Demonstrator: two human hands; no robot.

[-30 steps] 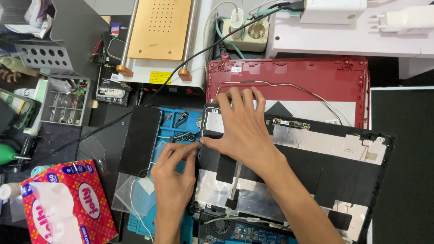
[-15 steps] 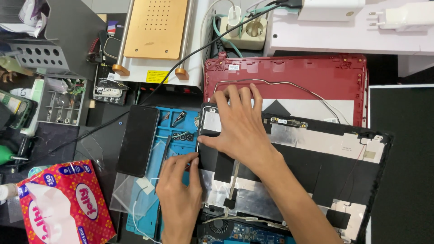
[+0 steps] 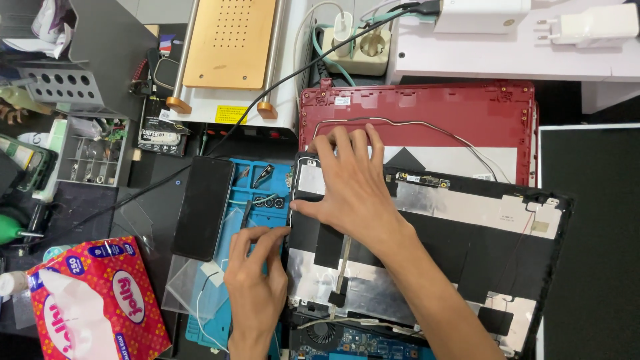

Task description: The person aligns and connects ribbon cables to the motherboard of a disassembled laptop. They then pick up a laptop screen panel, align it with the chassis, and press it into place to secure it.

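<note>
Right hand (image 3: 353, 190) is pressing flat, fingers spread, on black laptop screen panel (image 3: 467, 247); left hand (image 3: 257, 280) is pinching its edge, beside blue silicone mat (image 3: 233, 200) and black slab phone (image 3: 203, 208).

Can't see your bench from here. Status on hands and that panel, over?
Right hand flat on the black laptop screen panel, top-left corner. Left hand pinching at panel's left edge. Black phone lies apart on the blue mat.

The rectangular plastic laptop lid (image 3: 427, 110) is dark red. The laptop display back panel (image 3: 467, 233) is black with silver foil patches. The silicone work mat (image 3: 257, 200) is blue. The cardboard tissue box (image 3: 100, 307) is red with white and yellow print.
</note>
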